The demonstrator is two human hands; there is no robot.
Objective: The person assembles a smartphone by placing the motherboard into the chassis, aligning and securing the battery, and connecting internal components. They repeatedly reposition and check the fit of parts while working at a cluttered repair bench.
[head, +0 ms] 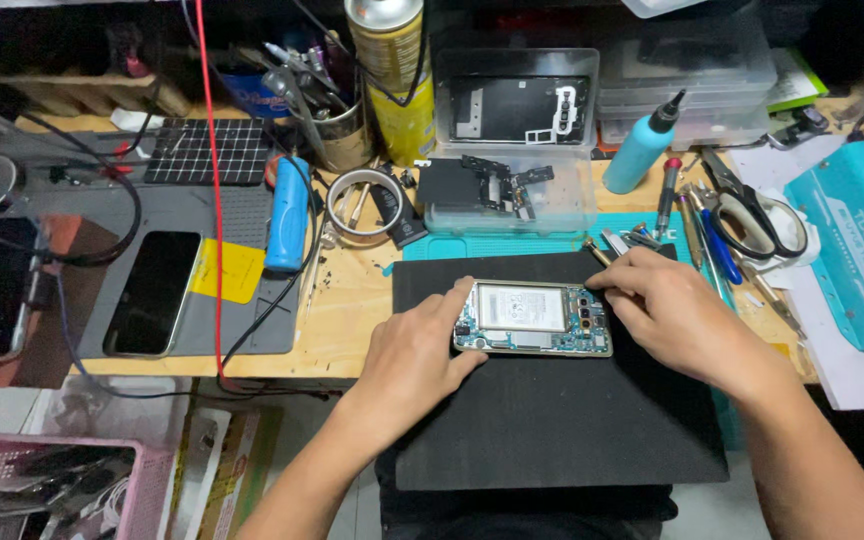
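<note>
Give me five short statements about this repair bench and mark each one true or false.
1. The opened phone lies on a black mat. True.
2. The left hand holds scissors. False: it steadies the phone's left end; the scissors lie on the bench to the right.
3. The right hand holds a thin tool at the phone's right end. True.
4. The teal bottle lies flat. False: it stands, tilted.
5. A second phone lies screen up on the grey mat. True.

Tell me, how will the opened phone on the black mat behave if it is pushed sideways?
The opened phone lies flat, so it would probably slide, not tip. The black mat looks grippy and the left hand braces it. Its bare circuit parts seem fragile.
</note>
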